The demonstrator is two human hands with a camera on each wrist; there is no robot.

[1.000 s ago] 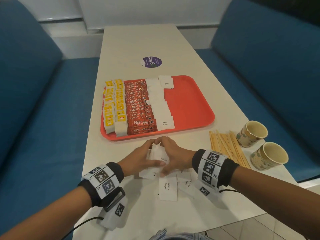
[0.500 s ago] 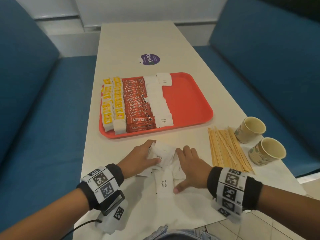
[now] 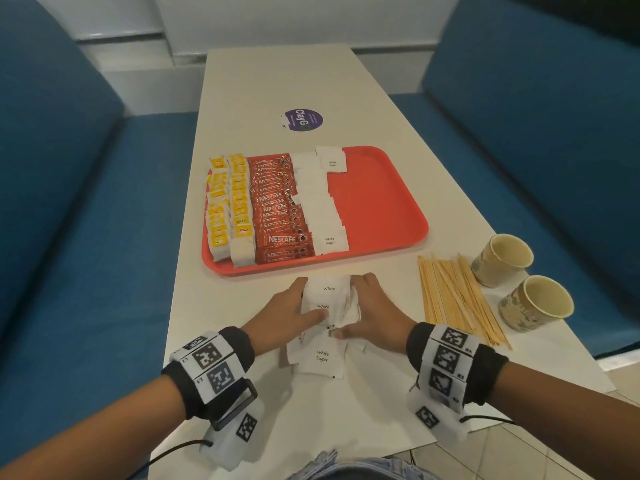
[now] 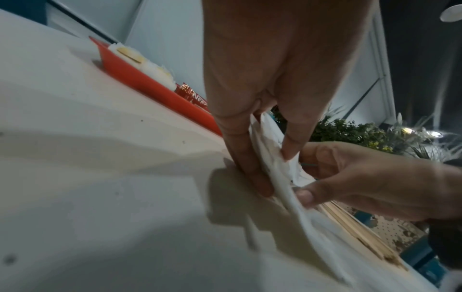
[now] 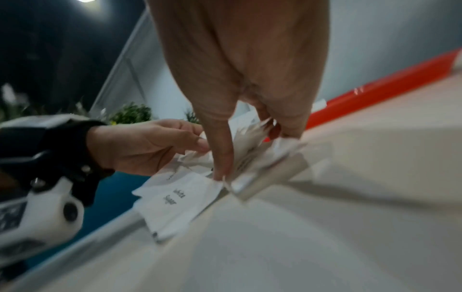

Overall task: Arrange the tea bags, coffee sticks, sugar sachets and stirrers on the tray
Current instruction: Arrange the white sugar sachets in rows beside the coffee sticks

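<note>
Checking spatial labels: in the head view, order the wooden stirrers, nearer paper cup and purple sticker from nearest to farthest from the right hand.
From the right hand:
1. Wooden stirrers, just to its right.
2. Nearer paper cup, beyond the stirrers, table's right edge.
3. Purple sticker, past the tray.

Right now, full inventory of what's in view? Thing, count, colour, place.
tray: one, red, mid table
tea bags: two rows, yellow and white, tray's left side
coffee sticks: one row, red, beside the tea bags
sugar sachets on tray: one row, white, right of the coffee
loose sugar sachets: a pile, white, table before the tray
stirrers: a bundle, wooden, table right of the pile
cups: two, patterned paper, far right
sticker: one, purple, beyond the tray
left hand: grip on the pile
right hand: grip on the pile
</note>
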